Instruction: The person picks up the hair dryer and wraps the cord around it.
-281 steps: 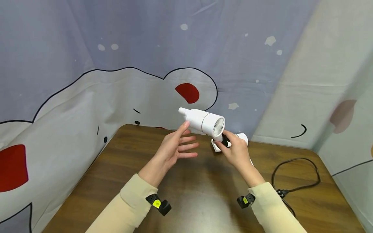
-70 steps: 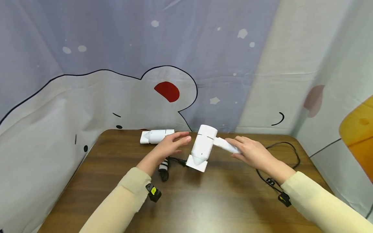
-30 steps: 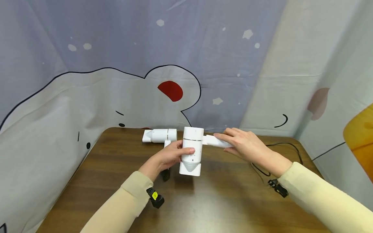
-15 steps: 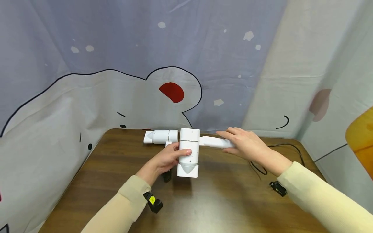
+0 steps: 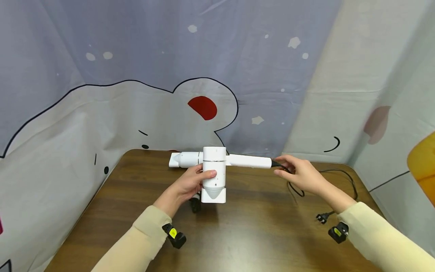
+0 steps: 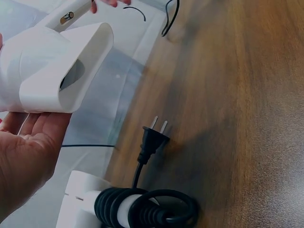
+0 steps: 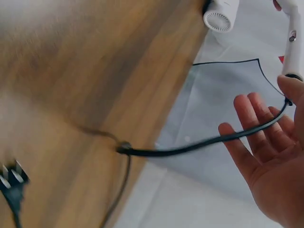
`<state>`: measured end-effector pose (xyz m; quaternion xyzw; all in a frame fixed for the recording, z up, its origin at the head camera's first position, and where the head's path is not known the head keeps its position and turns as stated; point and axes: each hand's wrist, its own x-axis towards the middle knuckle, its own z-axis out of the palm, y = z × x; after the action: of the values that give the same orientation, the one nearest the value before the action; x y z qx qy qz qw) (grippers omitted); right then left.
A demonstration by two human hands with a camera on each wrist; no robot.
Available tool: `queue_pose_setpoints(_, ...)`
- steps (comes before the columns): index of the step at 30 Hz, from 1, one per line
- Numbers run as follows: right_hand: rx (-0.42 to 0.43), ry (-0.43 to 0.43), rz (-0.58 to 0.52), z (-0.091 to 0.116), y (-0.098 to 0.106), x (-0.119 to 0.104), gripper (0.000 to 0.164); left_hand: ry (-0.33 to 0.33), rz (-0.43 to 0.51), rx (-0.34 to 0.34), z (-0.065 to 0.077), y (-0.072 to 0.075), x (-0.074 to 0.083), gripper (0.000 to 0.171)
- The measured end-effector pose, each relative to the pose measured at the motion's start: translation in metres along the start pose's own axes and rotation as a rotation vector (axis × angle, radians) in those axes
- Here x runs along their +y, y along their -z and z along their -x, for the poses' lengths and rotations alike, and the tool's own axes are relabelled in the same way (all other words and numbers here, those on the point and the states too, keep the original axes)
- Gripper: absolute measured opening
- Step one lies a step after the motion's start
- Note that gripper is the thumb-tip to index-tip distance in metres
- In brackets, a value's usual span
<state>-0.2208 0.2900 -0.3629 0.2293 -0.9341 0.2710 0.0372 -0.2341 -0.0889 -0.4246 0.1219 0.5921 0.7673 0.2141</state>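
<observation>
My left hand (image 5: 185, 186) grips the barrel of a white hair dryer (image 5: 215, 175), thumb across its front, holding it above the wooden table. The flat nozzle (image 6: 97, 66) points toward me, and the handle (image 5: 249, 161) extends rightward. At the handle's end is my right hand (image 5: 302, 175), its fingers loosely spread. In the right wrist view the black cord (image 7: 190, 151) runs across the fingers of that hand without being gripped. A second white hair dryer (image 5: 187, 160) lies behind the left hand, partly hidden by it and the held dryer.
The second dryer's black cord (image 6: 116, 209) is coiled round its handle, with a two-pin plug (image 6: 153, 140) on the table (image 5: 258, 234). The held dryer's cord loops over the right side to another plug (image 5: 322, 218). A patterned curtain (image 5: 153, 113) hangs behind the table.
The left hand took hold of the barrel about a second ago, and the dryer has shifted slightly left. The right hand has let go of the handle and moved right to the cord.
</observation>
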Motion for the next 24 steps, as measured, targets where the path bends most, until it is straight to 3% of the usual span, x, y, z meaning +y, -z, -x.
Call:
queue_pose_setpoints(6,0.003,-0.127,-0.201,0.014,-0.006,0.010,0.045,-0.015,0.003,0.031,-0.002,-0.003,0.005,0.053)
queue_pose_setpoints(10,0.039,-0.157,-0.318,0.024,-0.013,0.019,0.039,-0.027,0.006,0.066,-0.003,-0.006,0.011,0.054)
queue_pose_setpoints(14,0.079,-0.166,-0.368,0.034,-0.021,0.024,0.038,-0.045,0.022,0.102,-0.003,-0.006,0.015,0.053)
queue_pose_setpoints(24,0.055,-0.150,-0.476,0.042,-0.043,-0.002,0.035,-0.055,0.033,0.164,-0.002,-0.006,0.017,0.051)
